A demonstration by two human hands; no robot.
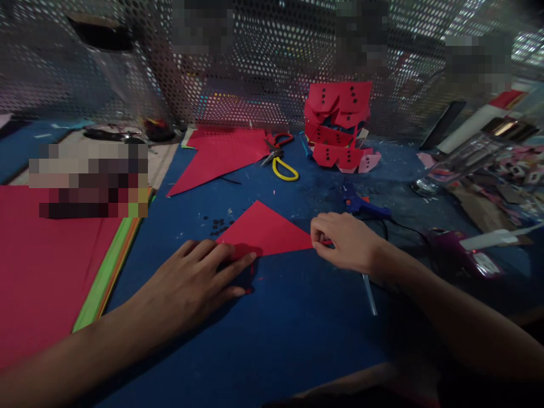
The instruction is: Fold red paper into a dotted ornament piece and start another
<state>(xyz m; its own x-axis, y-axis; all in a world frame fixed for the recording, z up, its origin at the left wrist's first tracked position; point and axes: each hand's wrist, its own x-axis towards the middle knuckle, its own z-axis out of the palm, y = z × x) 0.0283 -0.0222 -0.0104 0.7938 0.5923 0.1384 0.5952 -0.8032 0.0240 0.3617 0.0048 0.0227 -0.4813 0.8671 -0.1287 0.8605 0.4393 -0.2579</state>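
Note:
A red paper triangle (266, 229) lies on the blue tabletop with its peak pointing away from me. My left hand (198, 275) rests on its lower left edge, fingers stretched out and apart. At the right corner, my right hand (346, 241) has its fingers closed in a pinch on the paper. Several small black paper squares (219, 226) are scattered just beyond my left hand. Behind my right hand lies a blue glue gun (368, 208), and a clear glue stick (370, 296) is on the table nearer to me.
Scissors with red and yellow handles (285, 170) lie beside a larger red sheet (229, 153). Red cutouts with black squares (340, 105) lean at the perforated metal screen (250, 68). Coloured paper (38, 272) is stacked left. A clear container (457, 156) stands right.

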